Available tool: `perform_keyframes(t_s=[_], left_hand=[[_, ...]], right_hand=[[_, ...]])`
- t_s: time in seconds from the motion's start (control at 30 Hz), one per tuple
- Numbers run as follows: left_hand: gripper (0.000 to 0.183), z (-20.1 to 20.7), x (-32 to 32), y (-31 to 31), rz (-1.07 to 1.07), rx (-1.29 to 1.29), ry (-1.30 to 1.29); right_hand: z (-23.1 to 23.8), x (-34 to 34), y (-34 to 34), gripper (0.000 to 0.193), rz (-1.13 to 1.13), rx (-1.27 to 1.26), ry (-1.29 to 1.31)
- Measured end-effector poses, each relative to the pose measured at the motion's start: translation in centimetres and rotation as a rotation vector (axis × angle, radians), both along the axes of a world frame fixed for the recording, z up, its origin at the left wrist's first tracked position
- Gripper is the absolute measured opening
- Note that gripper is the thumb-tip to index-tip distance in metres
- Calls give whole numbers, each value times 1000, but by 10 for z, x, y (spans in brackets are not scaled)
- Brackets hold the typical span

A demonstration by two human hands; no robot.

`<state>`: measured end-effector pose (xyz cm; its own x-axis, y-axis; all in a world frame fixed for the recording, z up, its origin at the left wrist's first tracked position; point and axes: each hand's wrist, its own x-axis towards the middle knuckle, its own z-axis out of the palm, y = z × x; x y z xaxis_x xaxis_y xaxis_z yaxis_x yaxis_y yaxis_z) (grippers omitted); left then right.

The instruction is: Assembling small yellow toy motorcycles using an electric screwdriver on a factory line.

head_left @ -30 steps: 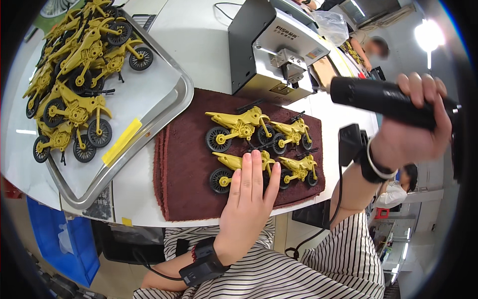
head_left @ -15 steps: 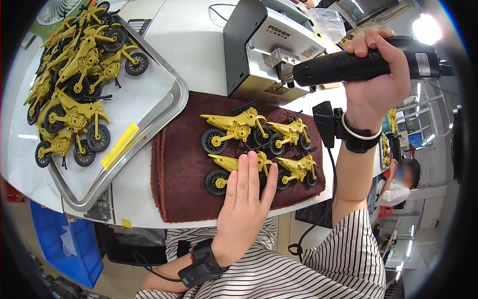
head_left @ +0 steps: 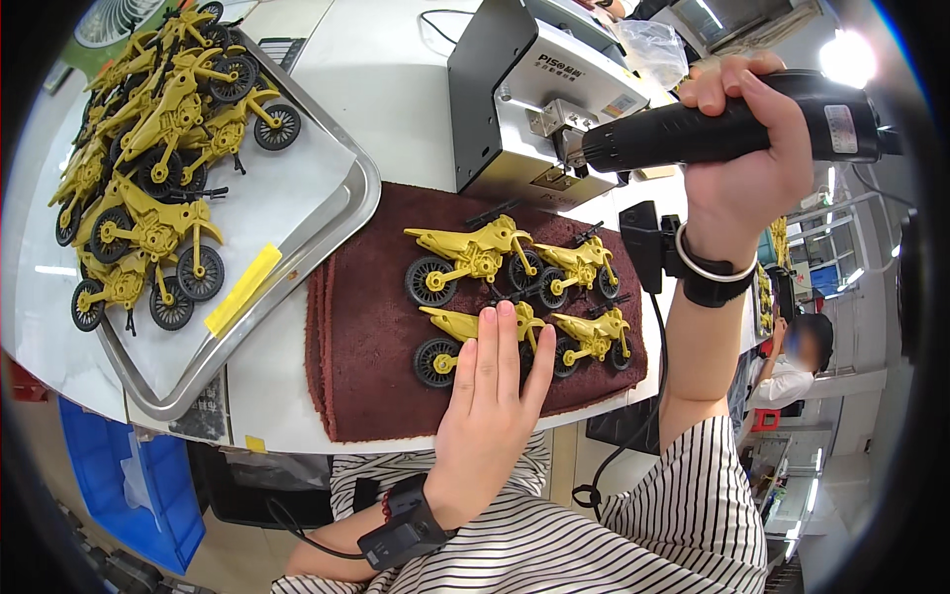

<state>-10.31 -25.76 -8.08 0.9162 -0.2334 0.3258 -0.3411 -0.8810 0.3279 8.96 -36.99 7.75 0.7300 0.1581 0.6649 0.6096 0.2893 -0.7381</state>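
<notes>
My right hand (head_left: 757, 163) is wrapped round a black electric screwdriver (head_left: 663, 136), held level. Its tip points left at the outlet block of a metal screw feeder (head_left: 539, 84); whether it touches a screw there is too small to tell. My left hand (head_left: 485, 406) lies flat with fingers stretched over a yellow toy motorcycle (head_left: 447, 322) on a folded brown cloth (head_left: 371, 297), hiding its middle. Three more toy motorcycles lie on their sides there: one behind it (head_left: 480, 254), one at the far right (head_left: 579, 262), one at the near right (head_left: 594, 337).
A metal tray (head_left: 351, 213) on the left holds a heap of yellow motorcycles (head_left: 148, 148) and a yellow strip (head_left: 242, 290). Below the table stands a blue bin (head_left: 134, 495). A cable (head_left: 658, 376) hangs by my right forearm. Another person (head_left: 797, 361) sits far right.
The table and its things appear shifted slightly right in the view. Both hands keep their poses, the left over the motorcycle, the right holding the screwdriver at the feeder.
</notes>
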Motion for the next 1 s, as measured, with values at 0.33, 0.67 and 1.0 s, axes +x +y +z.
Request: perform_keyframes(t_s=[0.33,0.67,1.0], left_hand=[[67,0,2,-2,0,-6,-24],[69,-2,1,0,3,-17,-8],[69,1,1,0,-7,27,-19]], right_hand=[[8,-52,18,25,230,-53,191],[13,-17,-3,26,-108,46,-37],[2,-7,-1,26,-80,70,36]])
